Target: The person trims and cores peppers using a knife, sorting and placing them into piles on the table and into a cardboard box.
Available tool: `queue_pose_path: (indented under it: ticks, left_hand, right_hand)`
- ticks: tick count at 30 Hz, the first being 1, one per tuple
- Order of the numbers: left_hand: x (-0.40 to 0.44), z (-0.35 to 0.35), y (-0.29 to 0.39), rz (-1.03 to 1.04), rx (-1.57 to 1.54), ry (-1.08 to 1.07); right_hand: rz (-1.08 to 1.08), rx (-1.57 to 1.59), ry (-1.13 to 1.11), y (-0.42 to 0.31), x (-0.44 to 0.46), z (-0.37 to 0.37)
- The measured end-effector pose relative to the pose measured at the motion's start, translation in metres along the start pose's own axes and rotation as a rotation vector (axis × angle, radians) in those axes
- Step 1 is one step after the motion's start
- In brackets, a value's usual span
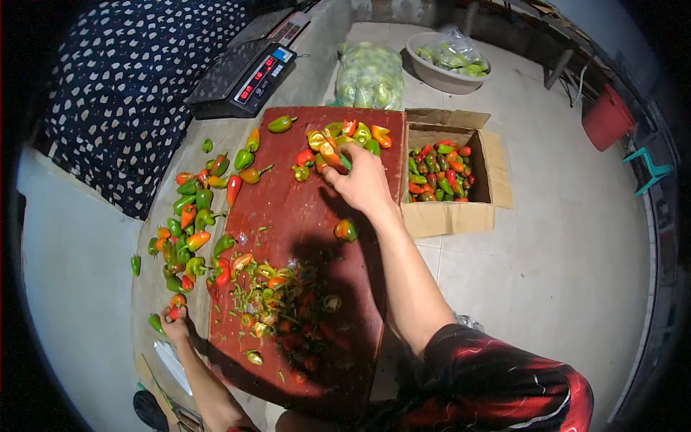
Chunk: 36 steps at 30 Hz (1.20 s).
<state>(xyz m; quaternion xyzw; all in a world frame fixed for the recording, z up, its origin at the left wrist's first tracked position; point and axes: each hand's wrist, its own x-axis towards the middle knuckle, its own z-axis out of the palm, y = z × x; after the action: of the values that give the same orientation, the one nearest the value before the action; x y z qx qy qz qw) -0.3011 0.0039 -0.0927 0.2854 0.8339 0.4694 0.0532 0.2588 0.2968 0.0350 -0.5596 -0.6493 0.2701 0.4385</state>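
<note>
At the left edge of the red board, my left hand is closed around a red pepper. A green pepper lies just beside its fingers. My right hand reaches to the board's far end, over a cluster of cut peppers. Its fingers are curled together, and a bit of green shows by them; what they hold is not clear. Nearer to me, a greenish-orange pepper rests on the board below my right wrist. A heap of pepper trimmings covers the near part, partly in shadow.
Many whole peppers lie left of the board. A digital scale stands at the far left. Beyond the board are a bag of green produce and a basin. To the right sits a cardboard box holding peppers.
</note>
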Motion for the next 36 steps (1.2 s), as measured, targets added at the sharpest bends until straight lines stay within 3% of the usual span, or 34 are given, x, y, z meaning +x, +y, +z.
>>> queue_pose_path:
  ticks: [1,3,13,15,17,18,22,25,27,28,29,31,34,36]
  left_hand:
    - [-0.009,-0.002,0.012,-0.001,0.003,0.002]
    - [-0.027,-0.002,0.049,0.047,0.372,0.059]
    - [-0.038,-0.002,0.016,0.031,0.156,0.357]
    - [-0.034,-0.012,-0.011,0.072,-0.133,0.354]
    - [-0.081,-0.009,0.075,-0.21,-0.673,0.276]
    - [-0.099,-0.006,0.092,-0.221,-0.865,0.291]
    - [-0.166,0.007,0.141,-0.269,-1.067,0.209]
    - [-0.193,0.028,0.158,-0.29,-1.237,-0.068]
    - [-0.203,0.04,0.177,-0.154,-0.242,-0.289]
    - [-0.21,0.049,0.174,-0.164,-0.251,-0.278]
    - [-0.217,0.061,0.168,-0.194,-0.737,-0.267]
    - [-0.226,0.075,0.174,-0.222,-1.241,-0.239]
    - [-0.232,0.078,0.191,-0.312,-1.209,-0.305]
    - [-0.234,0.075,0.197,-0.46,-1.358,-0.429]
  right_hand:
    - [-0.009,0.025,-0.015,-0.001,-0.001,0.002]
    - [-0.035,0.055,-0.031,-0.003,-0.003,0.006]
    - [-0.088,0.08,-0.172,-0.019,-0.013,0.019]
    - [-0.067,0.013,-0.236,-0.023,-0.014,0.023]
    - [-0.157,-0.006,-0.22,-0.018,-0.018,0.034]
    - [-0.201,-0.024,-0.239,-0.02,-0.019,0.041]
    - [-0.241,-0.009,-0.399,-0.039,-0.046,0.068]
    - [-0.343,0.083,-0.606,-0.06,-0.076,0.086]
    - [-0.311,0.229,-0.758,-0.074,-0.102,0.096]
    - [-0.295,0.318,-0.832,-0.078,-0.113,0.101]
    - [-0.294,0.376,-0.899,-0.083,-0.123,0.105]
    - [-0.319,0.478,-0.986,-0.085,-0.139,0.112]
    - [-0.301,0.549,-1.043,-0.083,-0.157,0.12]
    - [-0.239,0.55,-1.063,-0.084,-0.16,0.118]
